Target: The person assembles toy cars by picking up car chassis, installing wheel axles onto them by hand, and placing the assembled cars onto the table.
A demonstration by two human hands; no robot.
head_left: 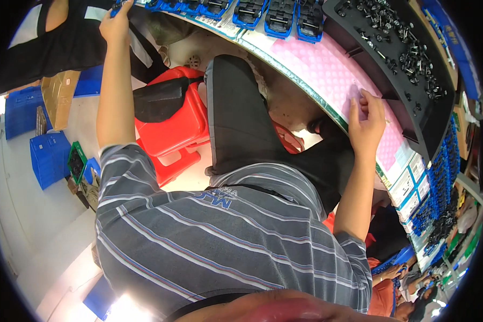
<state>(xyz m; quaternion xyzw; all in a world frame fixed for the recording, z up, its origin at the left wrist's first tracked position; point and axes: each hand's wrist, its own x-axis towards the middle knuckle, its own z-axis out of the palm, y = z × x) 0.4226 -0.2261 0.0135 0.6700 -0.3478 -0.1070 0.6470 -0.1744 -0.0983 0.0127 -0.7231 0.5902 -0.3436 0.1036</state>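
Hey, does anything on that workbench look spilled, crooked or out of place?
Nothing stands out. The blue parts sit in an even row, small black pieces stay inside the black tray, and the right hand rests flat on the pink mat.

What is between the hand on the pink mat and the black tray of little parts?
Nothing: in the head view, the right hand lies on bare pink mat, just beside the black tray.

1. A brown cardboard box [59, 96] sits on the floor to my left, between blue plastic crates.
2. White rectangular labels with blue-green borders [410, 185] lie flat along the near edge of my bench, right of my right arm.
3. More such labels [220, 22] line the bench edge under the blue parts.
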